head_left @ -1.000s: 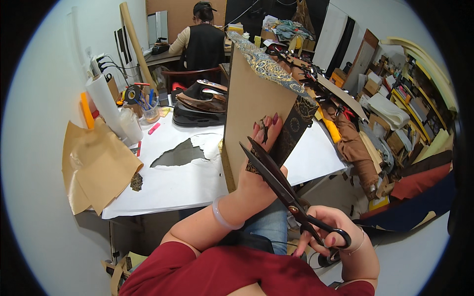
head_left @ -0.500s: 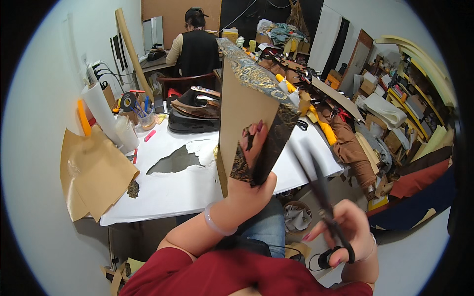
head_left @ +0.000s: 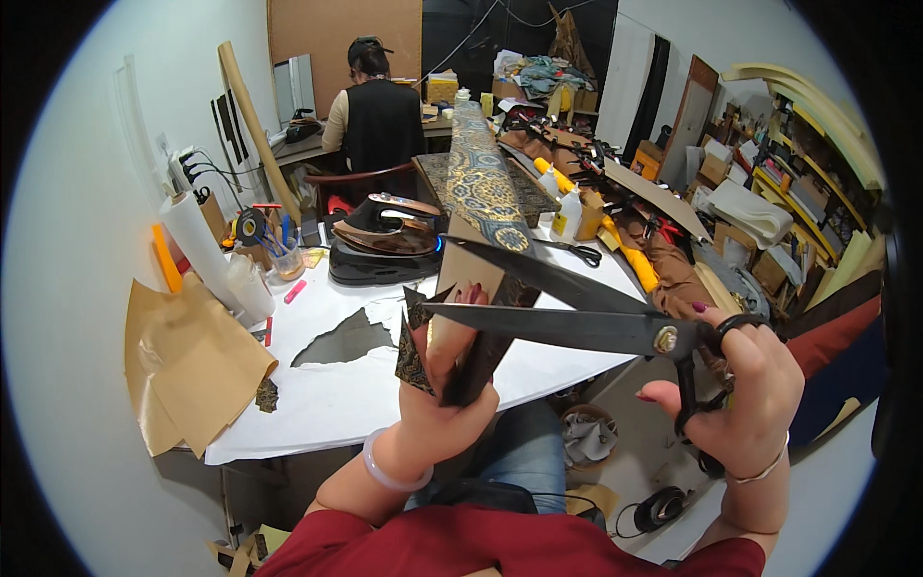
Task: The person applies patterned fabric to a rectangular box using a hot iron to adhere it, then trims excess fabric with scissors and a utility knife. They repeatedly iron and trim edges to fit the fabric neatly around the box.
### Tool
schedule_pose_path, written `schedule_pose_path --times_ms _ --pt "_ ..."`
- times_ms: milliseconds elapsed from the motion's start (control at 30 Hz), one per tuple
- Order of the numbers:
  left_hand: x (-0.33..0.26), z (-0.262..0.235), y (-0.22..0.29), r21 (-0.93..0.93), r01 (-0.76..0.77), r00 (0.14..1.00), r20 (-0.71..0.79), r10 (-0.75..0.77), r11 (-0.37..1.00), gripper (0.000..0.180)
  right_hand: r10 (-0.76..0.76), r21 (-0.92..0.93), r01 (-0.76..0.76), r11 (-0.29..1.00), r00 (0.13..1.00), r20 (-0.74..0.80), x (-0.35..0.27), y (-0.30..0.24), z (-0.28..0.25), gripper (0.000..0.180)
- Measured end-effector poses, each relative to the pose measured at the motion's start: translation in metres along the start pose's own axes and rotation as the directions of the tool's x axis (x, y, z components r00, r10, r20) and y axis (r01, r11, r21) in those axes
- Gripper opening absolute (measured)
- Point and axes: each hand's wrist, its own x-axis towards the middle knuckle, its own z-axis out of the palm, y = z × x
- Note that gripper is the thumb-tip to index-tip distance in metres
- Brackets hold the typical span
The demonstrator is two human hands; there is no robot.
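My left hand (head_left: 437, 423) is closed round the near end of a long panel covered in patterned fabric (head_left: 486, 188), blue-grey with gold medallions. It slants up and away over the table. Dark, gold-figured fabric flaps (head_left: 415, 361) stick out loose around the fingers at this end. My right hand (head_left: 755, 380) grips large black scissors (head_left: 625, 332), fingers through the handle loops. Their blades stand apart and point left, across the panel's near end. The upper blade crosses in front of the panel, and the lower tip is close by the flap; I cannot tell whether it touches.
A steam iron (head_left: 389, 231) rests on its black base on the white-covered table (head_left: 336, 404), which has a torn patch. Brown paper (head_left: 197, 365) lies at left. Small scissors (head_left: 577, 252) and glue bottles (head_left: 567, 213) sit beyond. Another person (head_left: 373, 115) sits at the back.
The panel has swung so its patterned long face shows, and its near end has moved left. The scissors have risen and turned leftward across that end, blades now wide apart.
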Motion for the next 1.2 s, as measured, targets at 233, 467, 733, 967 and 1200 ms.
schedule_pose_path --times_ms 233,467,733,967,1200 --pt "0.004 -0.006 0.007 -0.032 0.004 0.992 0.124 0.000 0.999 0.073 -0.012 -0.060 0.013 0.998 1.000 0.015 0.009 -0.001 0.002 0.081" --pt "0.005 -0.005 0.005 -0.144 -0.138 0.980 0.127 0.157 0.980 0.078 -0.027 -0.065 0.027 0.997 1.000 0.005 0.007 0.001 0.004 0.082" --pt "0.005 -0.014 0.003 -0.096 -0.186 0.966 0.165 0.200 0.978 0.084 -0.042 -0.016 0.042 0.999 0.999 0.012 0.007 0.001 0.009 0.082" --pt "-0.001 -0.017 0.002 -0.076 -0.132 0.971 0.190 0.144 0.988 0.108 -0.047 0.102 0.050 0.993 0.998 -0.034 0.009 0.004 0.015 0.072" --pt "0.003 -0.017 0.004 -0.067 -0.158 0.962 0.215 0.169 0.985 0.107 -0.011 0.158 0.007 0.987 1.000 0.025 0.008 0.003 0.013 0.072"
